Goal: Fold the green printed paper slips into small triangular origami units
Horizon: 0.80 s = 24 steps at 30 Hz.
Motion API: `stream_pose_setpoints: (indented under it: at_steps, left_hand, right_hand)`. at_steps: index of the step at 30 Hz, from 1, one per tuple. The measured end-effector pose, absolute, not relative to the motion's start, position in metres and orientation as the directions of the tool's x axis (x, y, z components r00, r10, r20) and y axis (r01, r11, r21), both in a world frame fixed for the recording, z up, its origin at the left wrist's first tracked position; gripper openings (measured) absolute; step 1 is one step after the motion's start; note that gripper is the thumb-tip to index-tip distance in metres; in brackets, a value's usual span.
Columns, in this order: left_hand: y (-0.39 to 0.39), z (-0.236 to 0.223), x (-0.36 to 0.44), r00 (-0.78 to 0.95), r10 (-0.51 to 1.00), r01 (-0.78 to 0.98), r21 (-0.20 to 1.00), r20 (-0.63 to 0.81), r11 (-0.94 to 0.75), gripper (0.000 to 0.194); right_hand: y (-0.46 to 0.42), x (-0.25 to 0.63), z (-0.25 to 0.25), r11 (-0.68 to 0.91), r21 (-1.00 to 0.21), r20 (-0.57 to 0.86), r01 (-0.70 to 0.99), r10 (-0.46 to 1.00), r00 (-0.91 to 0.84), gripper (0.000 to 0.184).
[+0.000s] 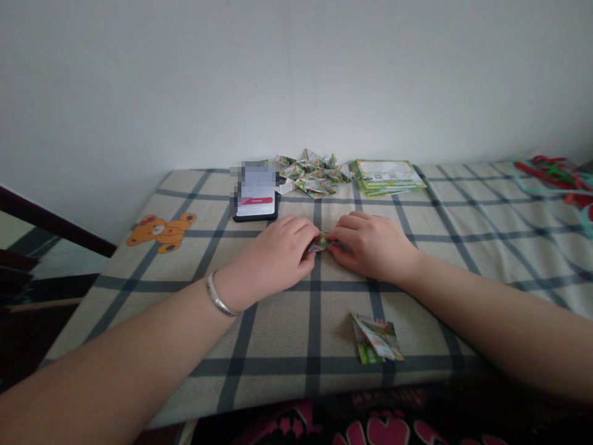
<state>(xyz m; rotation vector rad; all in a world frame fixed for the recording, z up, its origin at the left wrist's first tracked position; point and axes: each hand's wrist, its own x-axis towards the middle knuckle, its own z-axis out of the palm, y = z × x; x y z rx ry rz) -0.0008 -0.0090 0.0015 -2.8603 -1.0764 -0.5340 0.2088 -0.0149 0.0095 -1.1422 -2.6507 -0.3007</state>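
A small piece of folded printed paper [320,243] lies between my hands over the middle of the table, mostly covered by fingers. My left hand [290,250] pinches its left end, with the thumb nearest me. At the other end, my right hand [365,244] closes thumb and fingers on the same paper. Nearer to me lies another printed paper piece [377,339], partly folded, touched by neither hand. Beyond my hands sits a pile of folded green and white paper pieces [315,176]. To its right is a stack of flat printed leaflets [389,176].
A phone [256,191] with a lit screen stands left of the paper pile. Flat on the checked tablecloth [278,334] is a bear cutout [162,232]. Coloured strips [556,176] lie at the far right. A white wall [296,80] borders the table's back edge.
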Motion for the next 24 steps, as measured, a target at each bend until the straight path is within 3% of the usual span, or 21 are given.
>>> stream_pose_setpoints:
  at_steps: [4,8,15,21,24]
  left_hand:
    - [-0.0042,-0.0033,-0.0009,0.666,0.653,0.637,0.181,0.361,-0.75,0.019]
    - [-0.0002,-0.0043,-0.0019,0.642,0.668,0.63,0.238,0.377,-0.739,0.011]
    - [-0.0027,0.001,-0.0013,0.634,0.674,0.636,0.239,0.379,-0.733,0.004]
    - [-0.0075,0.0039,-0.0002,0.64,0.65,0.623,0.218,0.41,-0.751,0.007]
    - [-0.0088,0.0048,0.0001,0.634,0.658,0.63,0.222,0.406,-0.744,0.006]
  right_hand:
    - [-0.0161,0.2073,0.0099,0.635,0.075,0.306,0.769,0.719,-0.624,0.023]
    - [-0.0151,0.208,0.0088,0.645,0.002,0.312,0.764,0.726,-0.613,0.022]
    - [-0.0171,0.2079,0.0105,0.672,-0.186,0.317,0.716,0.731,-0.604,0.02]
    - [-0.0178,0.207,0.0126,0.578,-0.436,0.253,0.69,0.814,-0.523,0.018]
    - [-0.0171,0.2067,0.0128,0.542,-0.493,0.215,0.68,0.834,-0.508,0.018]
